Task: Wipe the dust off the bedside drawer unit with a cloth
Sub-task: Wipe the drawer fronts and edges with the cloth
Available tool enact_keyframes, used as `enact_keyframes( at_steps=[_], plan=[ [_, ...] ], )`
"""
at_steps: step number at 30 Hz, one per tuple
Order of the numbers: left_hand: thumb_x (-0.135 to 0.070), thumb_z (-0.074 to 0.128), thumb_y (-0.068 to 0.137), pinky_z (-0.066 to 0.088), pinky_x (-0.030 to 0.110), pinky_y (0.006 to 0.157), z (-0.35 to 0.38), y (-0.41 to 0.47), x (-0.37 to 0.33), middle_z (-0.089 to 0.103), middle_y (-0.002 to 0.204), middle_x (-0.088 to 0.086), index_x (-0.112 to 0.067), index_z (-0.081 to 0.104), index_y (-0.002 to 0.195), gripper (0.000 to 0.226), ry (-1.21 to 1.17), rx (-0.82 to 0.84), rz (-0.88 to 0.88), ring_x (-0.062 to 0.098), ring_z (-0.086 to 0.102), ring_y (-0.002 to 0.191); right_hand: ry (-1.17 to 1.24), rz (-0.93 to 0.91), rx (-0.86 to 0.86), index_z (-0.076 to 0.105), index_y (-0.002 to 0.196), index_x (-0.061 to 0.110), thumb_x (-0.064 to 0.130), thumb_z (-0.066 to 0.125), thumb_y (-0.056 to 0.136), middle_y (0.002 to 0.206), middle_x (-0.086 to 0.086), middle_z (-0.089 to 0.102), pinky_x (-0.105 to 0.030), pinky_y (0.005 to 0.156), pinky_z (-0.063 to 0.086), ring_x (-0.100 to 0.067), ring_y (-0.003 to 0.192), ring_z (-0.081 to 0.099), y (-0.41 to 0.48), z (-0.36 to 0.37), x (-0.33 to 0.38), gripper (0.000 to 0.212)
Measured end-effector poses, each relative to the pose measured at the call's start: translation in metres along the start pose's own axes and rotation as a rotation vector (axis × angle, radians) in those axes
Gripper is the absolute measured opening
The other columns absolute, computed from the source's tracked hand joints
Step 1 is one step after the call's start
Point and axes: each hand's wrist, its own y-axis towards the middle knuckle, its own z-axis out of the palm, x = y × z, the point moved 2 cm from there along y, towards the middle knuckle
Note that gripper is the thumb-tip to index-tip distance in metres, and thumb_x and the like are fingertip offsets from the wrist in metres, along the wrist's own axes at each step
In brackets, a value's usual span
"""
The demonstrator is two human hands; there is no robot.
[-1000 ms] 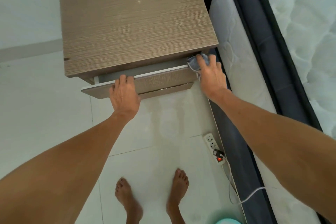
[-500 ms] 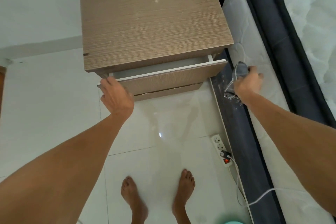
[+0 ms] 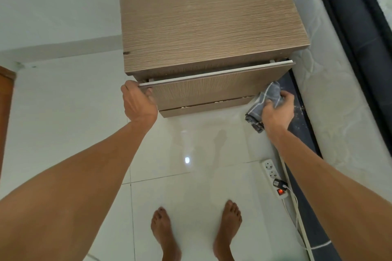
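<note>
Mid-task, my read. Drawer unit (image 3: 207, 17) at 12 o'clock, top drawer (image 3: 207, 91) cracked open. Left hand (image 3: 137, 101) grips its left corner, 9 o'clock. Right hand (image 3: 277, 110) clenches grey cloth (image 3: 265, 101) at its right edge, 3 o'clock. Speck on top; probably 1 lower front left.

My L hand (image 3: 137, 101) grips top drawer (image 3: 207, 89) at its left end; R hand (image 3: 275, 110) holds cloth (image 3: 265, 101) by its right end. Behind both grips: drawer unit (image 3: 207, 17). Mattress (image 3: 331, 91) right of R grip, power strip (image 3: 273, 178) nearer me.
</note>
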Motion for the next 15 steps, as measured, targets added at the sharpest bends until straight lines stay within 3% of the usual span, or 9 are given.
enact_keyframes(
  at_steps=[4,7,10,13,15],
  plan=[
    [-0.013,0.054,0.094,0.042,0.036,0.078,0.000,0.009,0.006,0.056,0.119,0.013,-0.005,0.050,0.118,0.025,-0.048,-0.041,0.040,0.029,0.057,0.105,0.001,-0.131,0.092,0.045,0.121,0.036,0.018,0.060,0.088,0.123,-0.003,0.054,-0.049,0.084,0.057,-0.024,0.107,0.061,-0.032,0.017,0.003,0.040],
    [-0.015,0.053,0.094,0.038,0.031,0.074,0.010,0.018,0.021,0.057,0.114,0.013,-0.006,0.050,0.116,0.024,-0.101,-0.093,0.161,0.027,0.056,0.098,0.010,-0.307,0.160,0.043,0.125,0.036,0.016,0.059,0.091,0.124,-0.001,0.052,-0.048,0.088,0.055,-0.021,0.109,0.059,-0.057,0.039,0.002,0.043],
    [-0.017,0.054,0.094,0.037,0.030,0.069,0.025,0.022,0.035,0.057,0.107,0.011,-0.006,0.050,0.113,0.022,-0.171,-0.169,0.302,0.025,0.056,0.089,-0.010,-0.549,0.182,0.044,0.132,0.021,0.009,0.058,0.092,0.125,-0.002,0.048,-0.033,0.094,0.050,-0.006,0.105,0.052,-0.071,0.066,-0.002,0.044],
    [-0.017,0.052,0.095,0.039,0.030,0.064,0.041,0.025,0.047,0.055,0.106,0.011,-0.007,0.051,0.111,0.019,-0.211,-0.258,0.460,0.023,0.055,0.087,-0.006,-0.806,0.156,0.048,0.130,0.013,0.004,0.060,0.090,0.117,-0.003,0.045,-0.007,0.087,0.038,0.005,0.092,0.043,-0.081,0.088,-0.002,0.043],
    [-0.016,0.053,0.094,0.040,0.030,0.064,0.044,0.029,0.054,0.054,0.103,0.010,-0.007,0.053,0.107,0.017,-0.243,-0.298,0.570,0.022,0.054,0.085,0.004,-0.973,0.141,0.049,0.128,0.014,0.003,0.062,0.086,0.114,-0.008,0.046,-0.013,0.081,0.043,-0.003,0.092,0.046,-0.087,0.102,0.005,0.045]
  ],
)
